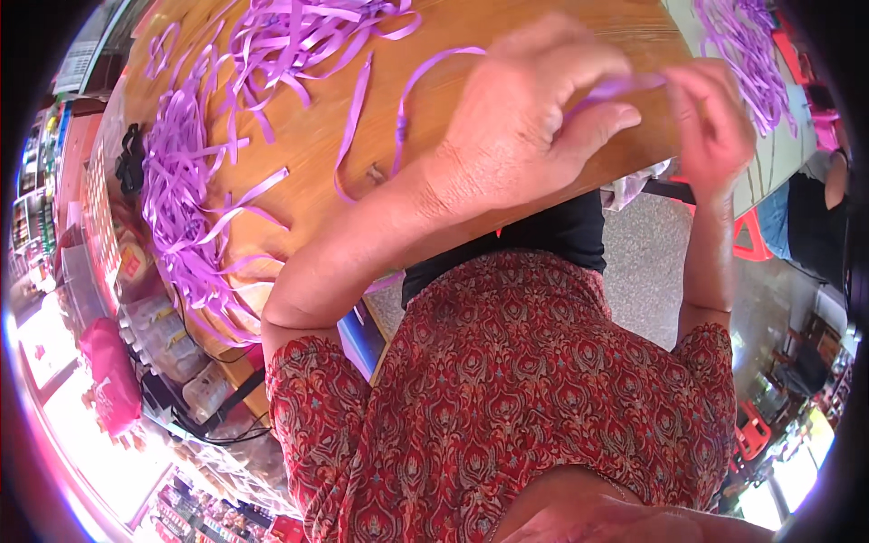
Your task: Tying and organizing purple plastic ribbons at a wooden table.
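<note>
A purple ribbon [626, 86] stretches between my two hands above the wooden table's near right edge. My left hand [534, 122] is closed round it, the thumb pointing right and the fingers curled, slightly smeared by motion. At the ribbon's right end, my right hand [711, 122] pinches it between thumb and fingertips. Behind my left wrist, a purple strip [403, 113] with a small knot-like spot curves over the tabletop and passes out of sight under the hand. Another loose purple strip [353, 118] lies just left of it.
Purple ribbons form a heap [299, 36] at the table's far side and a pile [186, 190] along its left. More ribbons [747, 54] lie on a pale table [787, 154] at the right. Clear plastic containers [167, 339] stand left. Someone sits beyond a red stool [749, 237].
</note>
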The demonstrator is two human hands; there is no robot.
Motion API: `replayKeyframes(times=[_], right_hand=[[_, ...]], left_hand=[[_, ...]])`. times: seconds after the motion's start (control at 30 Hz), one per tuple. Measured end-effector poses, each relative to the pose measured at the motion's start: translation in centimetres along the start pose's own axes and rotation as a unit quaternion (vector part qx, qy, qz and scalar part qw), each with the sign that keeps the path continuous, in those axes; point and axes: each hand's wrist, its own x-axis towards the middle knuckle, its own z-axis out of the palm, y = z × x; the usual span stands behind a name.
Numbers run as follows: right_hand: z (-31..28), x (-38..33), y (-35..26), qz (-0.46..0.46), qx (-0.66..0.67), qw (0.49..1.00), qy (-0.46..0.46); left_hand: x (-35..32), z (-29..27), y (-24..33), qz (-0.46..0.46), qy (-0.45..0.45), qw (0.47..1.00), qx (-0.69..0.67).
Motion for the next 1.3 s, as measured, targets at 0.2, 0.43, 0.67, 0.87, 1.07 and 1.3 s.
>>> replayKeyframes(times=[0.2, 0.43, 0.67, 0.87, 1.07, 1.3], right_hand=[[0.7, 1.1, 6.0, 0.070, -0.030, 0.997, 0.018], [4.1, 4.1, -2.5, -0.049, -0.088, 0.992, -0.070], [12.3, 4.1, -6.0, -0.243, 0.075, 0.958, -0.134], [12.6, 3.5, -6.4, -0.255, 0.085, 0.946, -0.183], [11.6, 3.4, -6.5, -0.220, 0.151, 0.954, -0.138], [9.4, 3.8, -6.6, -0.249, 0.158, 0.952, -0.082]], left_hand=[[0.2, -5.0, 0.1, -0.060, 0.165, 0.985, 0.002], [-8.8, -8.1, -1.6, -0.168, 0.086, 0.944, 0.272], [-10.0, -6.2, -2.1, -0.096, 0.063, 0.927, 0.357], [-10.5, -6.0, -1.8, -0.067, 0.123, 0.938, 0.318], [-10.0, -5.4, -0.4, -0.173, 0.147, 0.965, 0.132], [-9.3, -4.5, 0.3, -0.188, 0.186, 0.962, -0.065]])
